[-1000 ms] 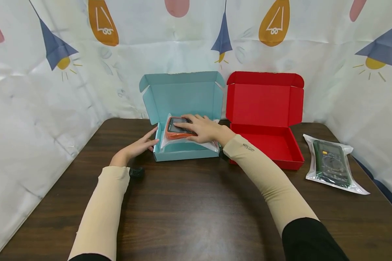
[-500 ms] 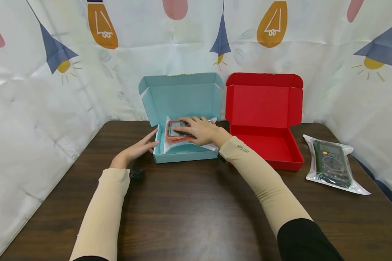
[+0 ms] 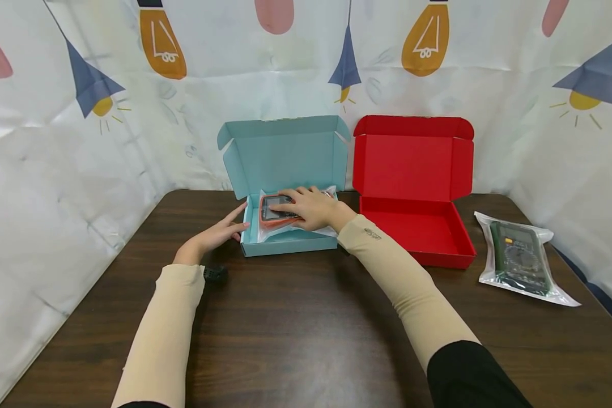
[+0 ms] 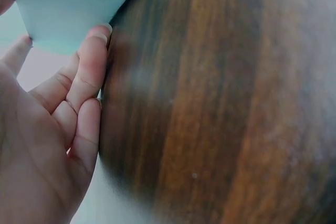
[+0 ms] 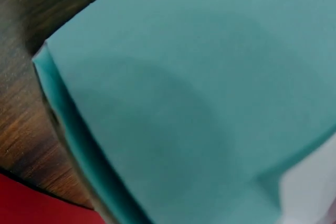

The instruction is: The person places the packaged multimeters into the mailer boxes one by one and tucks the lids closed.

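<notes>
An orange-rimmed multimeter (image 3: 272, 216) with a grey screen, sealed in a clear plastic bag, lies inside the open light-blue box (image 3: 285, 247). My right hand (image 3: 313, 209) holds it from above, thumb on the near side, one finger across its face and other fingers toward the far edge. The hand covers its right part. Outside the box's left wall, my left hand (image 3: 215, 235) touches the cardboard with spread fingers. In the left wrist view its fingertips (image 4: 97, 51) rest against the blue wall (image 4: 68, 3). The right wrist view shows the blue box's front wall (image 5: 173, 93), not the hand.
To the right of the blue box stands an open red box (image 3: 413, 218), its lid raised. A second bagged multimeter (image 3: 520, 255), dark green, lies near the right edge of the brown table (image 3: 285, 328). A patterned white curtain (image 3: 296, 73) hangs behind.
The orange multimeter has gone from tilted to lying lower and flatter in the blue box, with my right hand following it down and slightly left. My left hand has kept its place.
</notes>
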Motion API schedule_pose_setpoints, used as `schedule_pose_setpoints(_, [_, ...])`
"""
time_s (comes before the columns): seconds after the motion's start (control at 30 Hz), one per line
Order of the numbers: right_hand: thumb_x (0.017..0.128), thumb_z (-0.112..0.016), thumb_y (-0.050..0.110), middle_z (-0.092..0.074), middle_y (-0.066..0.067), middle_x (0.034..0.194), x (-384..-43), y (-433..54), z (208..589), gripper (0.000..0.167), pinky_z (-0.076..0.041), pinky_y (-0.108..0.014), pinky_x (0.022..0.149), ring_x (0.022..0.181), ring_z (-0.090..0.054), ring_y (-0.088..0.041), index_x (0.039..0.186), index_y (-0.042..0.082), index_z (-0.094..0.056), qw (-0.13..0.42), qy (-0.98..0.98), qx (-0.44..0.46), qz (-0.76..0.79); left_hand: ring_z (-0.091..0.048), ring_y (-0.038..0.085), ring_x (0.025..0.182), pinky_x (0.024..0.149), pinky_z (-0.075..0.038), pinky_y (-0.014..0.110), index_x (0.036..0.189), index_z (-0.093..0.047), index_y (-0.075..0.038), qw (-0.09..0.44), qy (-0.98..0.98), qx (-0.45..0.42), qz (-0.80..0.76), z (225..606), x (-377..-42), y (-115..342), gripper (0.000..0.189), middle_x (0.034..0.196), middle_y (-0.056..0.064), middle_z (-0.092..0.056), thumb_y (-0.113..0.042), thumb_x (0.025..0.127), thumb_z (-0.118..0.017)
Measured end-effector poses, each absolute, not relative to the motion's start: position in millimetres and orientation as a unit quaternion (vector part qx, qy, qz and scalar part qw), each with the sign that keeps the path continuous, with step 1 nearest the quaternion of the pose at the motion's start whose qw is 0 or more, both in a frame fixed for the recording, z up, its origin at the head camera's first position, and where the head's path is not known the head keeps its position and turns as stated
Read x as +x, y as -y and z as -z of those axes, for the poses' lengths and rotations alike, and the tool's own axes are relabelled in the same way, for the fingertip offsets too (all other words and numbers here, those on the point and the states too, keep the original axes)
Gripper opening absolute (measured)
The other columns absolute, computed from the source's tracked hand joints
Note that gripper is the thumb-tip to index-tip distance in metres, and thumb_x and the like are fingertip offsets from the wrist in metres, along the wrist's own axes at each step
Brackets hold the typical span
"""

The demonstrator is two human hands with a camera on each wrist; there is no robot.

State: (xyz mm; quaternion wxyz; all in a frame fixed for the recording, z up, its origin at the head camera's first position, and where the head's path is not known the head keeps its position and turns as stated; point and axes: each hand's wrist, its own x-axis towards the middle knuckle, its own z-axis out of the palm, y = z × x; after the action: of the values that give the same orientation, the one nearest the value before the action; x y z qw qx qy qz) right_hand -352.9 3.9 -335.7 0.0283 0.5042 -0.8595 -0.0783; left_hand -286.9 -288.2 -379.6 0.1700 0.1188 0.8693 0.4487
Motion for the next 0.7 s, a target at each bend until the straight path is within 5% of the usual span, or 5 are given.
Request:
schedule_pose_setpoints(0.33, [0.101,-0.06,0.037,-0.023,-0.007,0.166,-353.4,1.4,336.5,0.07,-0.026,-0.057,0.117,0.144,-0.033,-0.033,0.164,0.033,-0.028,0.013,0.867,0.497,0.039,-0.055,0.039,0.111,0.113,-0.026,0.063,0.165,0.008,-0.019,0.175,-0.867,0.11,-0.453,376.1,-287.6,290.0,0.079,0.159,0.029,-0.018,-0.036,0.108,-0.044])
schedule_pose_setpoints(0.7, [0.102,-0.06,0.036,-0.023,-0.008,0.166,-355.2,3.4,332.0,0.069,-0.027,-0.055,0.117,0.144,-0.033,-0.033,0.163,0.035,-0.029,0.0,0.866,0.498,0.045,-0.055,0.039,0.112,0.116,-0.022,0.065,0.165,0.009,-0.024,0.185,-0.86,0.109,-0.463,377.6,-290.8,292.7,0.078,0.162,0.027,-0.016,-0.036,0.108,-0.043])
